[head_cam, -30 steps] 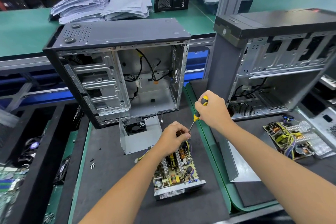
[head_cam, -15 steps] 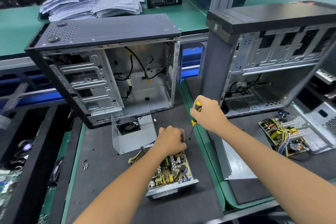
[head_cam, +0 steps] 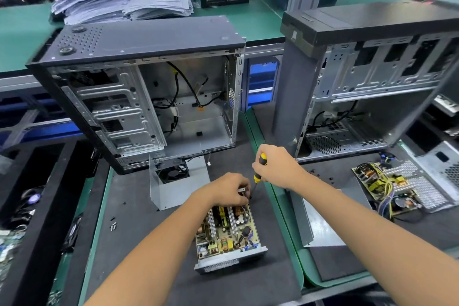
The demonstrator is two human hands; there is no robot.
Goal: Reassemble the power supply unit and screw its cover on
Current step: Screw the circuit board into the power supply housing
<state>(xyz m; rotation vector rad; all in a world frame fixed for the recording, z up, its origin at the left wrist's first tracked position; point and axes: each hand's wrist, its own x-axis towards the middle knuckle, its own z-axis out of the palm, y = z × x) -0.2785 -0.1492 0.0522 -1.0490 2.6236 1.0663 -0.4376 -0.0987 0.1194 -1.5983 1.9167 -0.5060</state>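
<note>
— Where was the power supply unit [head_cam: 227, 233] when you looked over?

— Flat on the dark mat [head_cam: 149, 243], just in front of the person; its top was off, so the yellow circuit board showed, crowded with coils and capacitors; the perforated end faced the near edge of the mat.

— And the hands?

— The left hand [head_cam: 227, 187] sat at the far end of the unit, fingers curled and pinching something small and metallic at that rim; I could not tell what it was; the right hand [head_cam: 274, 166] was wrapped tight round a yellow-and-black screwdriver [head_cam: 258, 170], shaft angled down toward the same corner, tip just beside the left fingers.

— The cover?

— A bent grey metal cover [head_cam: 178, 185] with a black fan in it stood on the mat just behind the unit, apart from it; a few loose screws [head_cam: 113, 226] lay to the left.

— Anything else nearby?

— An open computer case [head_cam: 139, 97] behind the cover; a second case [head_cam: 372, 77] to the right, with another opened power supply [head_cam: 390, 189] before it; a stack of papers [head_cam: 124, 0] on the green bench beyond.
</note>
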